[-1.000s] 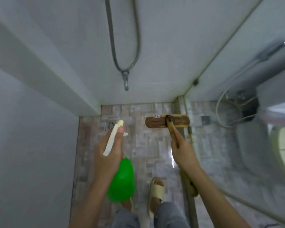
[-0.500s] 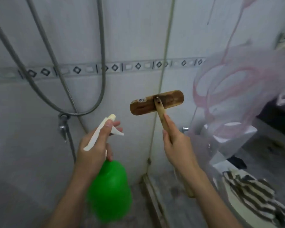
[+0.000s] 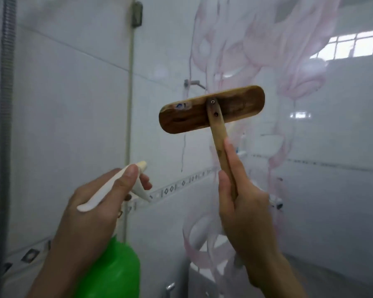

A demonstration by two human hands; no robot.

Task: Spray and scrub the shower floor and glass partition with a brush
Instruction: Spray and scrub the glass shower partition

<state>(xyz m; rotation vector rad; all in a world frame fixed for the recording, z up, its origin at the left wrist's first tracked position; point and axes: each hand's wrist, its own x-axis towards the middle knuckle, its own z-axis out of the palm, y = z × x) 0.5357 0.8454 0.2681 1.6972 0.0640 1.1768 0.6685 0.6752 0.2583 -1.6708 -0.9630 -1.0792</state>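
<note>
My left hand point(image 3: 93, 209) grips a green spray bottle point(image 3: 114, 269) by its white trigger head point(image 3: 116, 186), a finger on the trigger, nozzle aimed forward at the wall. My right hand point(image 3: 243, 209) grips the wooden handle of a scrub brush point(image 3: 211, 109), whose oblong wooden head is raised upright at about head height. The brush head is held up in front of the glass partition point(image 3: 256, 61), which carries a pink swirl pattern. Whether the bristles touch the glass cannot be told. The shower floor is out of view.
White tiled wall point(image 3: 63, 104) with a patterned border strip fills the left. A metal shower hose point(image 3: 5, 104) hangs at the far left. The partition's vertical frame point(image 3: 129, 104) stands left of the brush. Through the glass a window point(image 3: 353, 46) and a toilet point(image 3: 207, 274) show.
My view has swung up from the floor to the wall and glass. Both hands have risen, the brush lifted from the floor to the upper glass, the bottle held up beside it.
</note>
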